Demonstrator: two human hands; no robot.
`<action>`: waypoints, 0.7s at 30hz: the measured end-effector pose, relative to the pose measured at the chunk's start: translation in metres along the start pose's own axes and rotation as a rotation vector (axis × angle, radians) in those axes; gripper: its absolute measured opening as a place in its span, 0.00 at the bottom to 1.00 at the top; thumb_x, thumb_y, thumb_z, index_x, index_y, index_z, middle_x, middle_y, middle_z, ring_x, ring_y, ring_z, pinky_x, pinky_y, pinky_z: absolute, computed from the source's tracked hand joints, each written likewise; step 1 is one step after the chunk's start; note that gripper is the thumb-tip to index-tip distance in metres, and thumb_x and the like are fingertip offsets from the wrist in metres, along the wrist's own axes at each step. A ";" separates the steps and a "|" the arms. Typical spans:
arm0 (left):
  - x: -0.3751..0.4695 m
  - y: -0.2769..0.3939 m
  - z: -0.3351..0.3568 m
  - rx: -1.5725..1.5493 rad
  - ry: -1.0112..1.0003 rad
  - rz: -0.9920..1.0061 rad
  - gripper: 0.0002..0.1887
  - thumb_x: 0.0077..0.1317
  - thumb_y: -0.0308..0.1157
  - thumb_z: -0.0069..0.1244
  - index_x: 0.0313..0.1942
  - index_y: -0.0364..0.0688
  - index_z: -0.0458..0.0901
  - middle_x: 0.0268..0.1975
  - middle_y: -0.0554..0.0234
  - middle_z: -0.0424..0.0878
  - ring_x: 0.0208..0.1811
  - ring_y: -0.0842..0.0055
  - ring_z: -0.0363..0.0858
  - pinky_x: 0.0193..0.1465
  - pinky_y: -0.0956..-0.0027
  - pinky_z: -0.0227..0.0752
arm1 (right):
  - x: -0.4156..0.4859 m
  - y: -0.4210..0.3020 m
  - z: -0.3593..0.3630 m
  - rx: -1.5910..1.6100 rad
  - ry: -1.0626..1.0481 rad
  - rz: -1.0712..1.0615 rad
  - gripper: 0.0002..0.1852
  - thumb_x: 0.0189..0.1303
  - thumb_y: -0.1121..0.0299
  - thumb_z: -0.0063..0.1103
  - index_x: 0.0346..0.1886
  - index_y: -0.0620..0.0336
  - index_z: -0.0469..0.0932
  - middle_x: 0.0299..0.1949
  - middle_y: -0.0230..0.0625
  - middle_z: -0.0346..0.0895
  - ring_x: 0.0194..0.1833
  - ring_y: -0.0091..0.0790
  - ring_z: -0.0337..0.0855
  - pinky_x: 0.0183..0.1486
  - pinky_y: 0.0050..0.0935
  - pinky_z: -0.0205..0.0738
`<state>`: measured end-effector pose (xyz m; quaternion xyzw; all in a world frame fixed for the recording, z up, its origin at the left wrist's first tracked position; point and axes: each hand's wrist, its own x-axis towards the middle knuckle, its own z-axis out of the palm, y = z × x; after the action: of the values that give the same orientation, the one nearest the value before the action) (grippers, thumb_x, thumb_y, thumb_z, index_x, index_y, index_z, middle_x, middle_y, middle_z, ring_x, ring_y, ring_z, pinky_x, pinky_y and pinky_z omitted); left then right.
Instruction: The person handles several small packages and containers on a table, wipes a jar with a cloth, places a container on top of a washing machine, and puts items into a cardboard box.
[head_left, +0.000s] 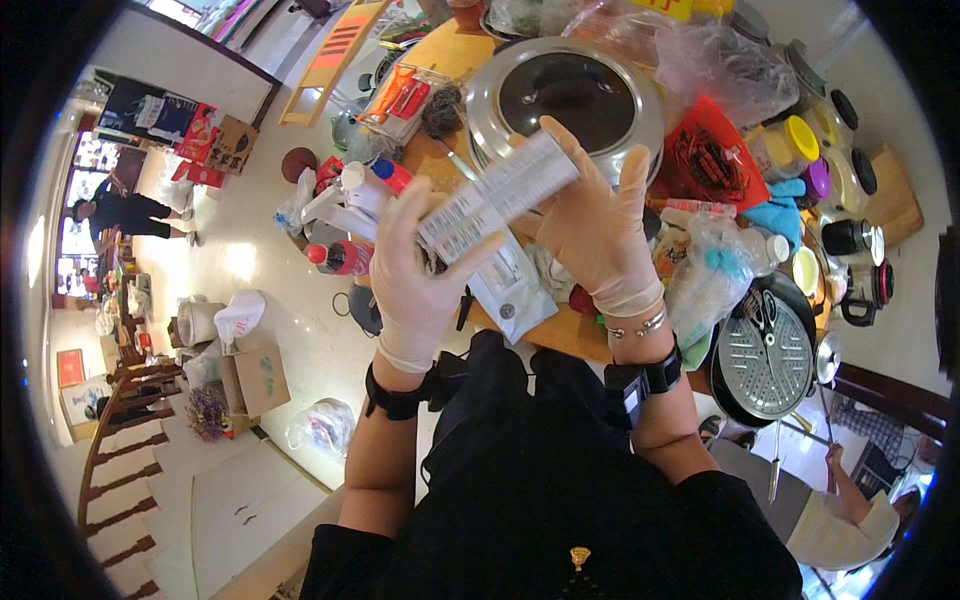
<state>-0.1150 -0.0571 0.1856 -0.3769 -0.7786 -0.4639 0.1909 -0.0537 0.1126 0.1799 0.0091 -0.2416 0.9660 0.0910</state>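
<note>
Both my hands wear thin pale gloves. Between them is a long silvery box (499, 196) with printed writing, tilted up to the right. My left hand (420, 270) holds its lower left end, thumb along the near edge. My right hand (600, 225) is at its upper right end, fingers behind it. A white printed packet (510, 289) hangs or lies just below the box; whether a hand touches it is hidden. Beyond my hands a large steel pot with a glass-centred lid (566, 105) stands on the wooden table (574, 334).
A cola bottle (341, 257) lies left of my left hand. Right are a red bag (712, 154), lidded jars (784, 146) and a pan with a perforated steamer plate (765, 352). One person (127, 214) stands far left; another (840, 525) is lower right.
</note>
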 end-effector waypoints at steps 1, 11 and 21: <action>0.002 -0.002 -0.005 0.002 0.013 0.000 0.32 0.49 0.30 0.67 0.55 0.38 0.71 0.47 0.59 0.79 0.46 0.67 0.79 0.47 0.64 0.73 | 0.003 0.000 0.002 -0.007 -0.009 0.005 0.50 0.57 0.28 0.40 0.73 0.55 0.47 0.68 0.39 0.57 0.66 0.42 0.64 0.70 0.48 0.54; 0.013 -0.039 -0.056 0.273 0.052 0.557 0.22 0.49 0.25 0.61 0.46 0.49 0.76 0.50 0.62 0.78 0.51 0.65 0.78 0.50 0.64 0.69 | 0.016 0.037 0.023 0.094 -0.245 0.008 0.43 0.62 0.42 0.54 0.72 0.56 0.51 0.66 0.40 0.60 0.66 0.37 0.64 0.66 0.37 0.63; 0.013 -0.088 -0.080 -0.518 -0.084 -0.127 0.49 0.42 0.26 0.71 0.64 0.37 0.59 0.62 0.54 0.67 0.65 0.70 0.66 0.67 0.65 0.62 | 0.051 0.091 0.046 -0.317 0.290 -0.084 0.30 0.68 0.49 0.49 0.65 0.60 0.62 0.58 0.36 0.70 0.59 0.32 0.72 0.61 0.35 0.69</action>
<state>-0.1941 -0.1466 0.1830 -0.3827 -0.6634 -0.6425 0.0262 -0.1217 0.0211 0.1816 -0.1342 -0.3745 0.9025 0.1653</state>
